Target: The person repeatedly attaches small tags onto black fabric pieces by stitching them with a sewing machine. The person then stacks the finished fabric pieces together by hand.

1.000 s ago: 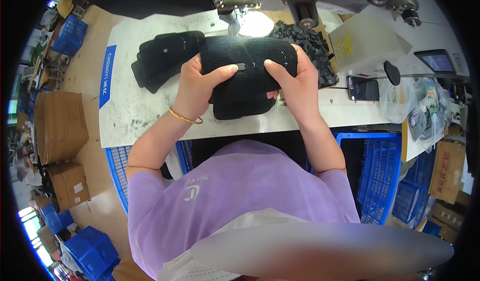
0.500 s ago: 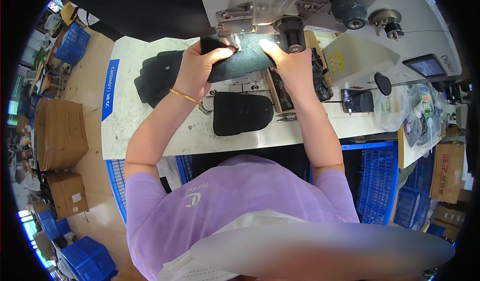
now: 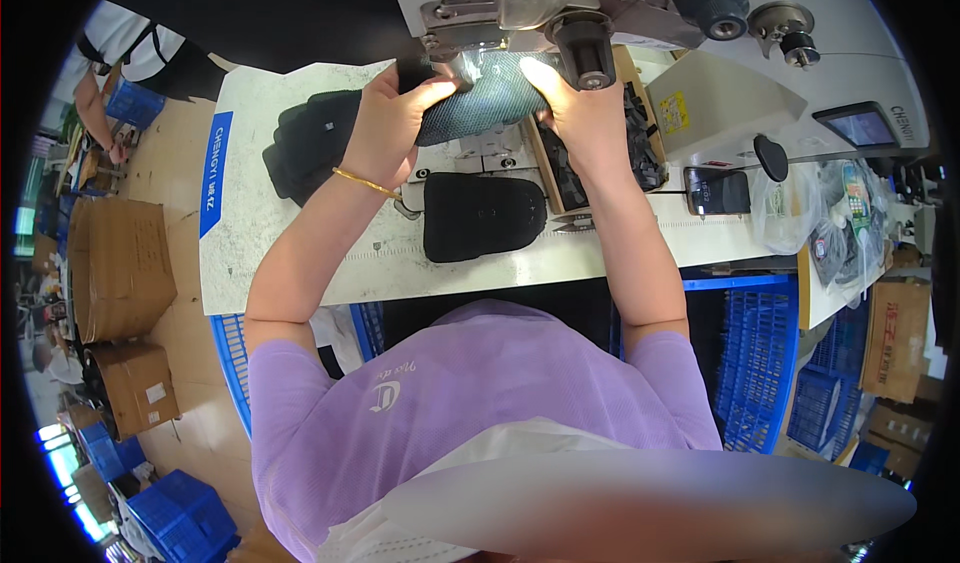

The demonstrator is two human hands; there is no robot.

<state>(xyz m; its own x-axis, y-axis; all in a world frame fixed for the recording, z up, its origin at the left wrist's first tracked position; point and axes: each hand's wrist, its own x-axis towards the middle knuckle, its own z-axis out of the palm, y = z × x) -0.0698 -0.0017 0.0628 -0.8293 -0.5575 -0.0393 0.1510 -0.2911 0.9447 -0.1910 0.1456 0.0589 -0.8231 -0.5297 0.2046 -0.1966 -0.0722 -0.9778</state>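
Under the lit head of a sewing machine (image 3: 470, 13), a dark mesh fabric piece (image 3: 480, 108) is held between my two hands. My left hand (image 3: 388, 123) grips its left end, thumb on top and pointing toward the needle area. At the right end my right hand (image 3: 590, 118) pinches it, thumb on top and fingers hidden beneath. The machine head partly covers the fabric's far edge. Below the fabric, nearer my body, lies a black rounded padded piece (image 3: 485, 217). Left of my left hand rests a stack of similar black pieces (image 3: 315, 145).
An open box (image 3: 572, 196) of small black pieces stands by my right forearm, with scissors-like metal tool (image 3: 573, 225) near it. Farther right are a phone (image 3: 717, 191) and clear plastic bags (image 3: 785, 213). Blue baskets (image 3: 750, 373) sit below the table (image 3: 290, 273). Cardboard boxes (image 3: 120, 268) stand left.
The view has shifted slightly. Both hands keep hold of the mesh fabric, which sits a little farther under the machine head. Another person's arm has come into view at the far upper left.
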